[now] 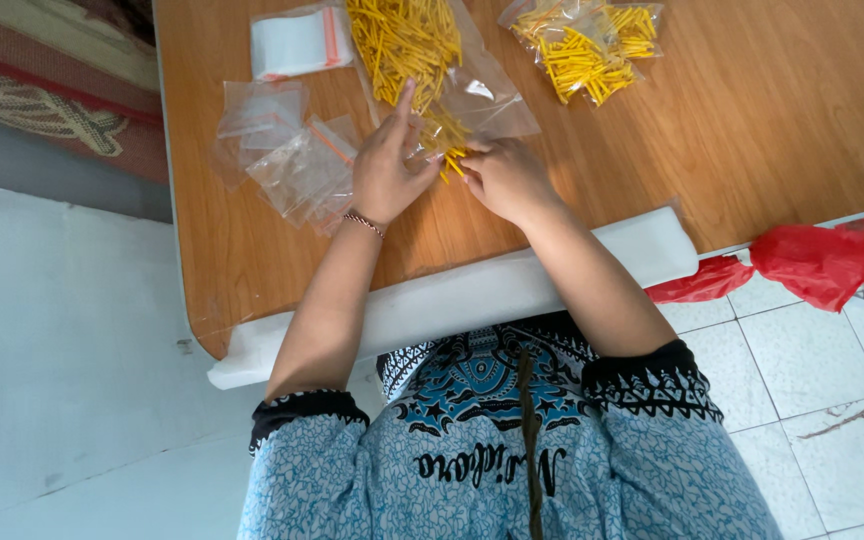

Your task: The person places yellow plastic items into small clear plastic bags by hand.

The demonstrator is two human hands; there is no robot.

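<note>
- While both hands work near the middle of the wooden tabletop (772, 130), the left hand (384, 172) has its index finger stuck straight out toward the far edge, and the rest of its fingers curl loosely over a small bunch of yellow sticks (449, 158).
- Right hand (508, 180) sits just beside the left, nearly touching it, fingers bent down and pinching at that same little bunch. Can't really tell how many sticks it has hold of, they're mostly hidden under the fingers.
- Those sticks lie at the near end of a big open clear bag (482, 100), which spills a heap of the same yellow sticks (402, 40) up toward the far edge.
- Second clear bag of yellow sticks (590, 42) sits further right along the far edge, well apart from the hands.
- Left of the hands there's a loose pile of empty little zip bags (292, 160), a few with a red strip, and a neater stack of zip bags (297, 42) by the far left corner.
- Thin bracelet (364, 223) on the left wrist.
- White foam roll (472, 295) runs along the near edge of the tabletop under both forearms.
- Red plastic bag (802, 262) hangs off past the near right side, over the tiled floor (832, 400).
</note>
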